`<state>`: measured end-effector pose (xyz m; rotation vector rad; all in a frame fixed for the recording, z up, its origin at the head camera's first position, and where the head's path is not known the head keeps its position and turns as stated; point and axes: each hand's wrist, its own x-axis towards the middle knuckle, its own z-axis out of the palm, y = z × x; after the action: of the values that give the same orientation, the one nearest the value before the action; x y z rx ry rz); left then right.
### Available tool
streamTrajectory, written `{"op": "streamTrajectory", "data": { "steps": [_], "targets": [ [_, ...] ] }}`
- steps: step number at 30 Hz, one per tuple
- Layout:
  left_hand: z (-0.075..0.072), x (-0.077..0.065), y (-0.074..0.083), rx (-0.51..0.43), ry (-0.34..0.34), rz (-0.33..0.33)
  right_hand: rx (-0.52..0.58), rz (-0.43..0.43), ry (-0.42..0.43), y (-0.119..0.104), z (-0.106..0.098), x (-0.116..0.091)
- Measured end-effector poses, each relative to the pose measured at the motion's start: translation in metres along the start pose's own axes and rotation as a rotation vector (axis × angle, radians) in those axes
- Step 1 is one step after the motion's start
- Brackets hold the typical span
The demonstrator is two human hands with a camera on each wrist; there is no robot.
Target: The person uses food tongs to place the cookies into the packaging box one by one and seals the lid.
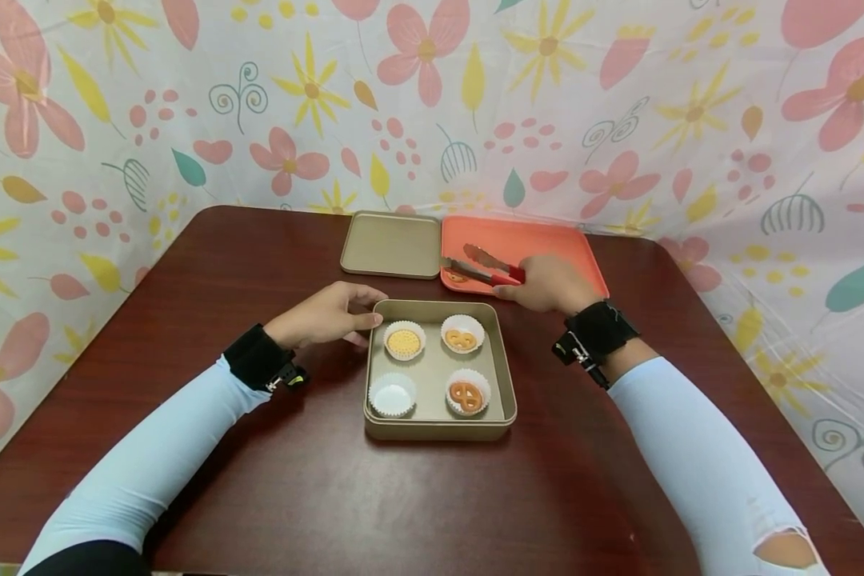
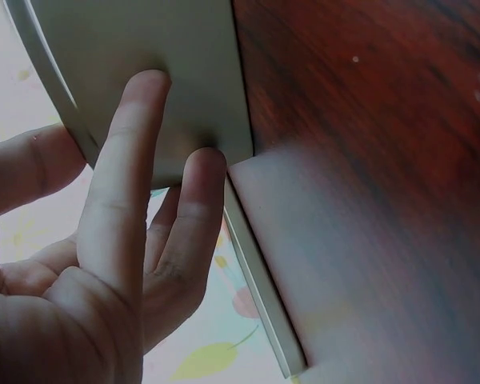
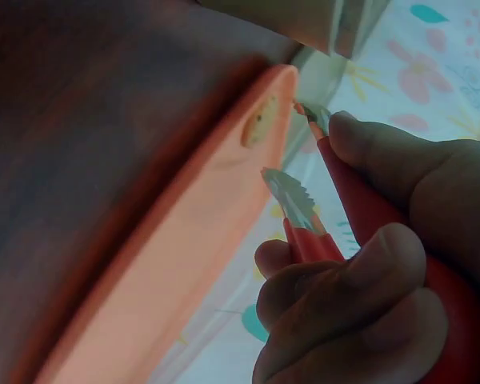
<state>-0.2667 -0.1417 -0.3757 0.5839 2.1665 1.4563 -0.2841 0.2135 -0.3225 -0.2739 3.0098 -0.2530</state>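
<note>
My right hand [image 1: 550, 284] grips red-handled metal tongs [image 3: 360, 192], their jaws apart over the orange tray [image 1: 554, 248]. A cookie [image 3: 261, 120] lies at the tray's near left corner, close to the tong tips. My left hand [image 1: 327, 314] touches the left wall of a gold square tin [image 1: 432, 432], fingertips [image 2: 148, 84] against its outside and thumb at the rim. Inside the tin stand white paper cups: one holds a round yellow cracker [image 1: 403, 343], one a pale pretzel-shaped cookie [image 1: 461, 340], one a brown pretzel [image 1: 466, 396]. The near left cup [image 1: 392, 398] shows only its white inside.
A gold tin lid [image 1: 391, 244] lies flat behind the tin, right beside the orange tray's left edge. Everything stands on a dark wooden table [image 1: 259, 480]. A flower-printed cloth [image 1: 432, 104] hangs around the table's back and sides.
</note>
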Motion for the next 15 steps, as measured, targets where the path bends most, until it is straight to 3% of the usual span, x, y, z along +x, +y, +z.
{"op": "streamTrajectory", "data": {
  "steps": [15],
  "targets": [
    [0.0007, 0.0011, 0.0010, 0.001, 0.005, -0.008, 0.044, 0.029, -0.050, 0.0079, 0.0095, -0.0030]
  ]
}}
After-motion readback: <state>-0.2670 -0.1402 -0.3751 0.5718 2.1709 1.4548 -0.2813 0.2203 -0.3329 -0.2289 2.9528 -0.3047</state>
